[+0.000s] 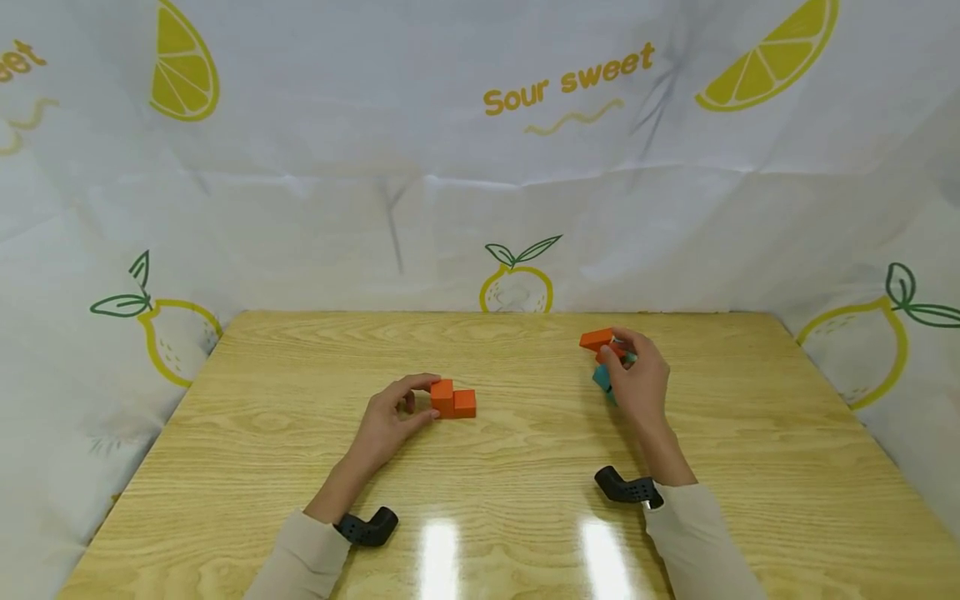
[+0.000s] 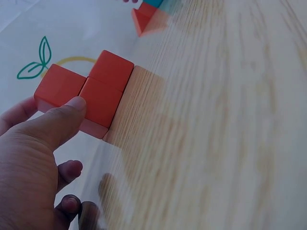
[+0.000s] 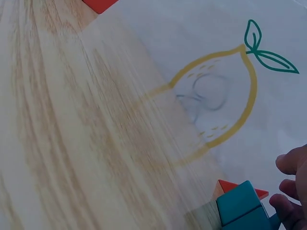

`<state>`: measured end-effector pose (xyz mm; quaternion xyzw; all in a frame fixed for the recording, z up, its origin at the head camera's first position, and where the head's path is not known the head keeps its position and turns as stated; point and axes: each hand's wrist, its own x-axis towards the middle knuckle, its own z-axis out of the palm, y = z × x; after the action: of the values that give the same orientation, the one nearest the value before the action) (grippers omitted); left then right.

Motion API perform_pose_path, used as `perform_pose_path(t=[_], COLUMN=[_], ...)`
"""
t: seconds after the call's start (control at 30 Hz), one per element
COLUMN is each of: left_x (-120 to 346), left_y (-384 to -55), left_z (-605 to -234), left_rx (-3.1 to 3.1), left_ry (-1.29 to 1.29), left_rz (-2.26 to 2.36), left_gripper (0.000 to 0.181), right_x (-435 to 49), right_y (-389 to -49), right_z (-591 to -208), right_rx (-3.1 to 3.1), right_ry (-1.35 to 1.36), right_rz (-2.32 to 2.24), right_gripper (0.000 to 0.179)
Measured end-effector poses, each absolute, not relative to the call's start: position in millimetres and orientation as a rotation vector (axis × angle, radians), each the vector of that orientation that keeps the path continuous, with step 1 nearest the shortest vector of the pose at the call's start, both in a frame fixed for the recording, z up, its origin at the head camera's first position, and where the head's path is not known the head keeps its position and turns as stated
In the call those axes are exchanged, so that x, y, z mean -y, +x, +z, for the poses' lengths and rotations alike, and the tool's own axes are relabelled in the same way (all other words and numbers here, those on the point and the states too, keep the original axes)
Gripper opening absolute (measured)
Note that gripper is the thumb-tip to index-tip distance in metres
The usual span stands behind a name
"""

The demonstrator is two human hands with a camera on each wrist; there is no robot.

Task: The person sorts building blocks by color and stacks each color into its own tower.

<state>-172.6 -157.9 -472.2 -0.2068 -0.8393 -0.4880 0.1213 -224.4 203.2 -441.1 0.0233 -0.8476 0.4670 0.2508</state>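
In the head view my left hand (image 1: pixel 387 421) pinches a pair of orange blocks, the taller orange block (image 1: pixel 442 398) nearest the fingertips and a lower orange block (image 1: pixel 465 403) against its right side. The left wrist view shows three joined orange square faces (image 2: pixel 101 102) in an L, with the thumb on one and another finger behind. My right hand (image 1: pixel 637 375) has its thumb and forefinger at an orange triangular block (image 1: pixel 597 339), pinching it. Just below sits a teal block (image 1: pixel 602 377), partly covered by the hand; in the right wrist view two teal blocks (image 3: pixel 243 206) lie side by side.
The pieces are on a wood-grain table (image 1: pixel 300 467). A white sheet (image 1: pixel 337 242) printed with lemons hangs behind it and along both sides. Each wrist wears a black camera band (image 1: pixel 367 527). Two bright light reflections show near the front.
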Motion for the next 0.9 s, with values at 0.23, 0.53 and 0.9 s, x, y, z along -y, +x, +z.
perform_pose_path(t=[0.23, 0.53, 0.9], left_x=[157.2, 154.7, 155.9], left_y=[-172.1, -172.3, -172.2], left_z=[-469.7, -470.7, -470.4], left_rx=[2.456, 2.468, 2.442], left_ry=[-0.578, -0.544, -0.592], left_rz=[-1.445, -1.476, -1.466], left_gripper=[0.049, 0.049, 0.049], right_x=[-207.1, -205.6, -198.6], right_y=[-225.7, -222.6, -222.1], right_z=[-441.0, -437.6, -435.5], right_rx=[2.387, 2.531, 2.504], right_ry=[0.063, 0.176, 0.34], right_rz=[1.156, 1.063, 1.103], right_gripper=[0.033, 0.034, 0.03])
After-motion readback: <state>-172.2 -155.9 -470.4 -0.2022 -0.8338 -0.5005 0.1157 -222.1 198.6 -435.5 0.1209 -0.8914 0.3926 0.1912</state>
